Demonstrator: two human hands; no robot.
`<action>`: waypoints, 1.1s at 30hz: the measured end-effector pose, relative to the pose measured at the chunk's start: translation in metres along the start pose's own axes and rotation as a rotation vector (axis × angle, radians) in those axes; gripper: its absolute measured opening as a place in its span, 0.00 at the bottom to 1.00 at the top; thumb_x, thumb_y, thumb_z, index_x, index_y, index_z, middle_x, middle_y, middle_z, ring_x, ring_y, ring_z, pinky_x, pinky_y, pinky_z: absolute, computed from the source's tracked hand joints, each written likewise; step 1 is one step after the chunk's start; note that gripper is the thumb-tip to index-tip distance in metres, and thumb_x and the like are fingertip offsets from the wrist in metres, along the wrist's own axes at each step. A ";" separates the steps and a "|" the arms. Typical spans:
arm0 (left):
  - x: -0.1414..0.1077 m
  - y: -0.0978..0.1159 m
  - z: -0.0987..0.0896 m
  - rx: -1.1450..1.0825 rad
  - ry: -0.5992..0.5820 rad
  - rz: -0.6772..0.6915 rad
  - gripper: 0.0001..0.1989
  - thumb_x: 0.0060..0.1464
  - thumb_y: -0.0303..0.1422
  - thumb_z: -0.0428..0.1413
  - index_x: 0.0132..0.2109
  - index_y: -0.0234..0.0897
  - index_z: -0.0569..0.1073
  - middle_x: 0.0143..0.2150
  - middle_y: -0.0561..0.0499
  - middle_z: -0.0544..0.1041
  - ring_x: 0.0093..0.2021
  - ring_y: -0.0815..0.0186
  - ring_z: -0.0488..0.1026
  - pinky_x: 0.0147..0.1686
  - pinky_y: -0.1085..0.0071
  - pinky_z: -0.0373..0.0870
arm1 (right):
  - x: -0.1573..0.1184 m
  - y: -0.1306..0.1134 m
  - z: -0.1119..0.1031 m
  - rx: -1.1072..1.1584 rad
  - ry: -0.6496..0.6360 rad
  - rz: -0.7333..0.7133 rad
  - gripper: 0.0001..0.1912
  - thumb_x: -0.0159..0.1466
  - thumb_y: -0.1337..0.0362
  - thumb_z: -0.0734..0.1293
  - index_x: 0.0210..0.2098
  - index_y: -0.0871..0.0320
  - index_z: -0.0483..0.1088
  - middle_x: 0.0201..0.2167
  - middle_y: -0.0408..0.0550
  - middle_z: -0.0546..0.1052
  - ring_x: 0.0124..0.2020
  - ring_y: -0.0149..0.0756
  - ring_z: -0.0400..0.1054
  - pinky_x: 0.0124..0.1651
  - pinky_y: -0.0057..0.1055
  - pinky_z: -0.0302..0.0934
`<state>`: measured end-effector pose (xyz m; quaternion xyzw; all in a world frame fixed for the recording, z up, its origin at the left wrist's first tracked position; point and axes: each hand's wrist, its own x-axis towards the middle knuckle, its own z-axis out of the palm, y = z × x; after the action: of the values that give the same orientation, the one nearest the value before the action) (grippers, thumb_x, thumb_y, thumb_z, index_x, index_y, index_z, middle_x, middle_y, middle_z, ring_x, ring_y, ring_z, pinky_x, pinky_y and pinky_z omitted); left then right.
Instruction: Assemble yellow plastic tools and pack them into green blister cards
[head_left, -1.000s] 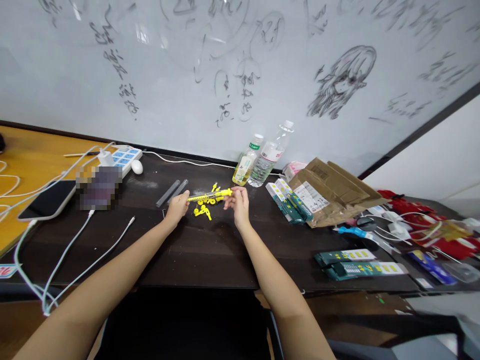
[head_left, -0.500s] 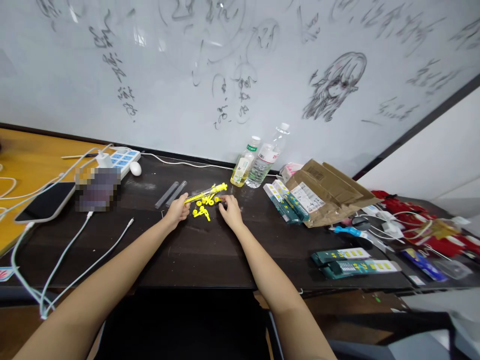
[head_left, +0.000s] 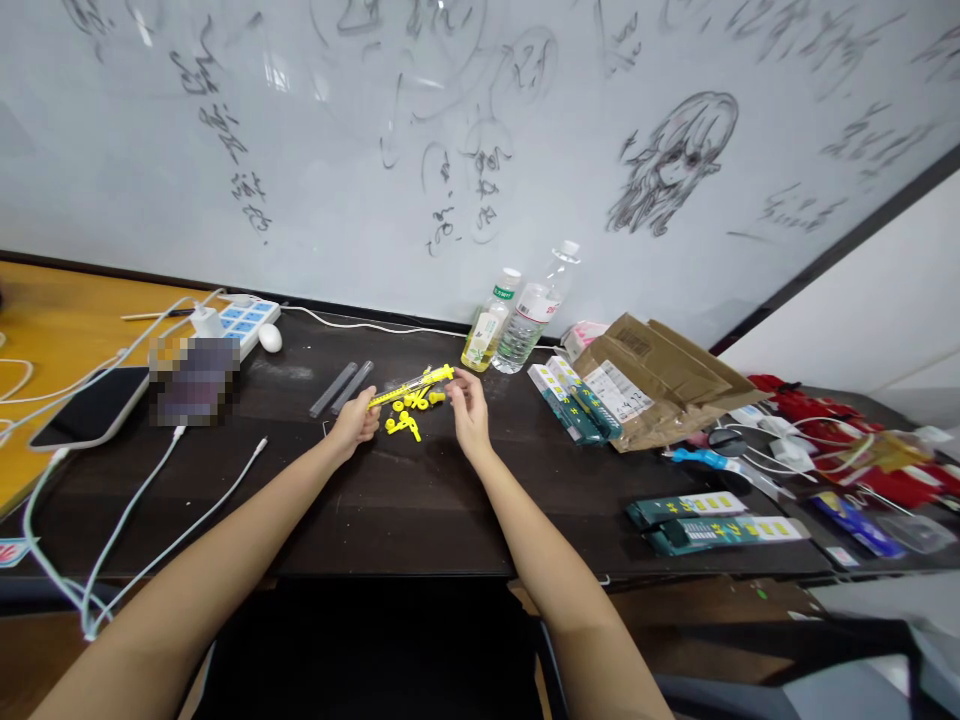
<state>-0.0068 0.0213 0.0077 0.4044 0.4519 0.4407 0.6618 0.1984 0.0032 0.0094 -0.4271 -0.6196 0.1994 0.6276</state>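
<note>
My left hand point(head_left: 357, 421) is closed around the near end of a slim clear tube with yellow fittings point(head_left: 412, 385), which slants up to the right above the table. At the tube's far yellow end is my right hand point(head_left: 471, 410), with bent fingers apart and a fingertip at or very near that end. Loose small yellow plastic parts point(head_left: 405, 426) lie on the table below the tube, between my hands. Two clear empty tubes point(head_left: 333, 389) rest side by side just left of my left hand.
A yellow drink bottle point(head_left: 486, 325) and a water bottle point(head_left: 529, 315) stand by the whiteboard point(head_left: 337, 200). To the right are green-and-white boxes point(head_left: 570, 405), a torn cardboard package point(head_left: 652, 380) and more boxes point(head_left: 720, 530). Phones point(head_left: 94, 400), cables and a power strip point(head_left: 251, 322) lie left.
My right hand has moved up and slightly right, from beside the loose yellow parts to the far end of the tube. My left hand still holds the tube in nearly the same place.
</note>
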 end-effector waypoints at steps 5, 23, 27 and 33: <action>0.001 -0.002 0.000 0.058 -0.007 -0.015 0.23 0.58 0.47 0.45 0.20 0.38 0.53 0.14 0.62 0.44 0.12 0.78 0.41 0.11 0.80 0.37 | 0.005 -0.009 0.000 0.213 0.004 0.060 0.18 0.64 0.53 0.61 0.49 0.54 0.68 0.36 0.47 0.74 0.36 0.33 0.69 0.32 0.28 0.64; -0.011 0.006 0.004 0.017 -0.284 -0.074 0.25 0.53 0.50 0.53 0.22 0.38 0.55 0.16 0.63 0.45 0.13 0.80 0.41 0.11 0.81 0.38 | 0.011 -0.004 -0.003 0.324 0.026 0.147 0.17 0.59 0.55 0.66 0.45 0.55 0.67 0.30 0.43 0.73 0.30 0.30 0.69 0.25 0.24 0.65; -0.011 0.005 0.004 0.010 -0.289 -0.076 0.24 0.54 0.49 0.52 0.22 0.37 0.56 0.16 0.62 0.45 0.13 0.80 0.41 0.11 0.81 0.36 | 0.010 -0.005 -0.003 0.310 0.027 0.151 0.17 0.59 0.54 0.66 0.45 0.55 0.67 0.30 0.44 0.73 0.31 0.30 0.69 0.26 0.24 0.65; -0.011 0.002 0.005 0.002 -0.251 -0.092 0.21 0.52 0.50 0.55 0.29 0.37 0.62 0.16 0.64 0.46 0.12 0.80 0.41 0.10 0.82 0.35 | 0.010 -0.004 -0.003 0.305 0.022 0.150 0.17 0.60 0.55 0.66 0.46 0.54 0.66 0.30 0.43 0.72 0.31 0.30 0.69 0.26 0.24 0.65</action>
<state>-0.0045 0.0110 0.0141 0.4359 0.3841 0.3556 0.7322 0.2014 0.0082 0.0190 -0.3740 -0.5417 0.3326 0.6753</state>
